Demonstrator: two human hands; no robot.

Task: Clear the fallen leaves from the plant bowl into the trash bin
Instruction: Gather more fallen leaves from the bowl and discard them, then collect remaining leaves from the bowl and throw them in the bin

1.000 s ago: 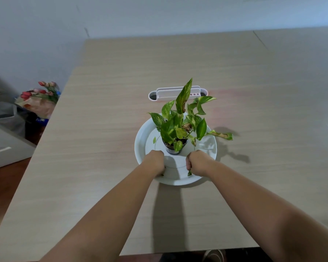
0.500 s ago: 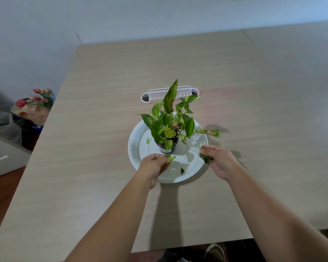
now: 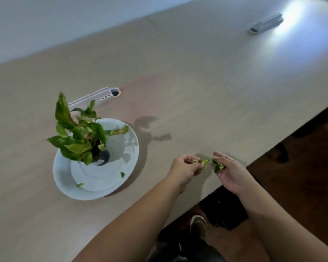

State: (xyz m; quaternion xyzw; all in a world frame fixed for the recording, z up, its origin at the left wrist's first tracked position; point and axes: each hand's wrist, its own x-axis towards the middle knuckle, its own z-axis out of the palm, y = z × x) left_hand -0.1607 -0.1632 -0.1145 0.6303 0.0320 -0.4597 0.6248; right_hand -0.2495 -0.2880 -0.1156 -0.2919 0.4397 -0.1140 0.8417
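A white plant bowl [image 3: 64, 178] sits on the wooden table, with a small potted green plant [image 3: 80, 137] standing in it. Two small fallen leaves [image 3: 122, 174] lie loose on the bowl's near side. My left hand [image 3: 184, 170] is closed on green leaf pieces [image 3: 204, 163] near the table's front edge, well right of the bowl. My right hand [image 3: 229, 171] holds more leaf pieces [image 3: 218, 166] just beside it. A dark trash bin [image 3: 223, 210] shows on the floor below the table edge, under my hands.
A white slotted cable outlet [image 3: 95, 98] lies in the table behind the plant. A second one [image 3: 266, 25] lies far back right. The table edge [image 3: 273, 148] runs diagonally at right, with dark floor beyond. My shoe [image 3: 198, 226] is beside the bin.
Both hands left the bowl with leaf pieces and moved right, to the table's front edge above the bin. The view swung right, so the bowl now sits at left.
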